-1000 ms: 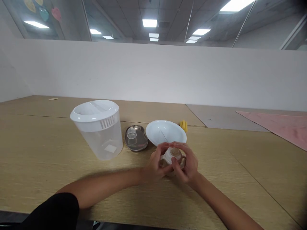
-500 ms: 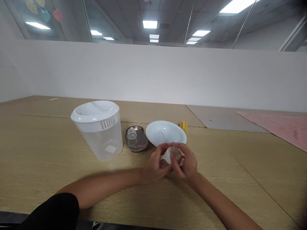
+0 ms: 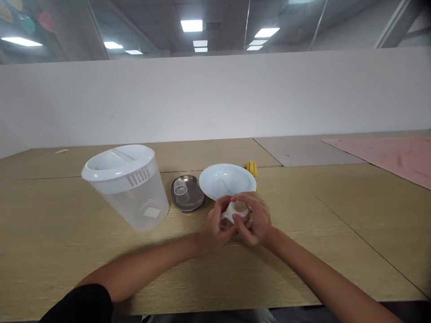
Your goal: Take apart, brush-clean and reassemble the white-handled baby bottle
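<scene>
Both hands are together over the table, just in front of a white bowl [image 3: 220, 174]. Between them is a small round container [image 3: 239, 207], part white and part clear with a brownish tint; its exact kind is unclear. My left hand [image 3: 215, 224] closes on its left side with thumb and fingers. From the right, my right hand [image 3: 257, 219] wraps around it, thumb pressed on the near side. The fingers cover much of the container's far and lower parts. A thin pale stick [image 3: 225, 185] shows in the bowl.
Left stands a large translucent pitcher [image 3: 126, 204] with a white lid. A metal kidney tray [image 3: 195, 197] holds a small clear cup [image 3: 180, 189]. Yellow pieces [image 3: 251, 168] lie behind the bowl's right side. A pink cloth [image 3: 387, 152] covers the far right; a pale flat piece [image 3: 61, 151] lies far left.
The view has turned and tilted slightly, so the objects appear shifted left. Both hands keep their hold on the container, whose top now faces me a little more.
</scene>
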Tool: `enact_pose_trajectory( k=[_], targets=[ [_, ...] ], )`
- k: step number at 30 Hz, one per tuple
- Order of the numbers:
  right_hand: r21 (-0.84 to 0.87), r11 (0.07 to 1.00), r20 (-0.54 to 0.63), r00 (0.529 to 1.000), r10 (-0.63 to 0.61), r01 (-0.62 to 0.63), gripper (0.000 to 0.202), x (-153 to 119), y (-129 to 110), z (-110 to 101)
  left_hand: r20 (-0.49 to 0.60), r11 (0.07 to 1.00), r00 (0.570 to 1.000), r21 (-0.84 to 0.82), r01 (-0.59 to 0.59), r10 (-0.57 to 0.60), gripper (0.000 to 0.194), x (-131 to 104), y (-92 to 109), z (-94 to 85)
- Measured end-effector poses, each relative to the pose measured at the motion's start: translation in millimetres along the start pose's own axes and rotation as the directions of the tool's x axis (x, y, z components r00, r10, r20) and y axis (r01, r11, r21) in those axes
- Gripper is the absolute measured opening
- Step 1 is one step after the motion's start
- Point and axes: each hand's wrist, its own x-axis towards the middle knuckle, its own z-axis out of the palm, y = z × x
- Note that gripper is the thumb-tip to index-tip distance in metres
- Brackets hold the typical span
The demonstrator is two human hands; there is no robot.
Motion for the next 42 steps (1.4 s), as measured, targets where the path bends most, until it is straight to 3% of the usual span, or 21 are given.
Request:
enact_pose_trajectory(
  k=[10, 15, 18, 20, 24, 28, 33, 35, 37, 40, 42],
  targets=[
    [-0.078, 0.997, -0.018, 1.000, 0.018, -0.020, 0.040, 2, -4, 4, 0.096, 0.971, 0.992, 0.215, -0.106, 0.087, 0.047, 4, -1, -15.9],
    [-0.117, 0.993, -0.011, 1.000, -0.029, 0.028, 0.036, 3, -5, 4, 0.128, 0.905, 0.949, 0.288, -0.315, 0.290, 0.055, 11, -2, -33.4],
    [-0.151, 0.987, -0.029, 0.998, -0.054, 0.049, 0.033, 2, -3, 7, 0.000, 0.852, 0.915, 0.364, -0.376, 0.403, 0.052, 25, 2, -47.8],
    [-0.167, 0.984, -0.041, 0.997, -0.070, 0.062, 0.033, 2, -1, 9, -0.141, 0.862, 0.923, 0.430, -0.269, 0.359, 0.044, 39, 6, -58.1],
    [-0.181, 0.980, -0.059, 0.994, -0.092, 0.080, 0.033, 1, -1, 10, -0.294, 0.890, 0.950, 0.454, 0.039, 0.108, 0.036, 64, 8, -78.2],
    [-0.174, 0.982, -0.045, 0.996, -0.080, 0.071, 0.033, 4, -3, 7, -0.416, 0.904, 0.899, 0.319, 0.283, -0.134, 0.035, 72, -6, -89.8],
    [-0.165, 0.984, -0.020, 0.997, -0.075, 0.071, 0.032, 6, -4, 4, -0.435, 0.783, 0.845, 0.386, 0.488, -0.312, 0.038, 67, -30, -91.1],
    [-0.167, 0.983, -0.015, 0.997, -0.082, 0.078, 0.032, 6, -4, 5, -0.417, 0.738, 0.843, 0.439, 0.513, -0.339, 0.043, 64, -37, -91.8],
    [-0.173, 0.981, -0.012, 0.996, -0.091, 0.087, 0.033, 6, -3, 5, -0.379, 0.704, 0.868, 0.518, 0.486, -0.320, 0.049, 62, -40, -93.2],
    [-0.185, 0.978, -0.010, 0.995, -0.097, 0.093, 0.033, 6, -2, 5, -0.243, 0.589, 0.943, 0.737, 0.333, -0.228, 0.051, 60, -39, -95.3],
    [-0.194, 0.976, -0.014, 0.994, -0.105, 0.100, 0.032, 7, -2, 5, -0.161, 0.487, 0.967, 0.840, 0.240, -0.199, 0.051, 59, -35, -96.4]
  ],
)
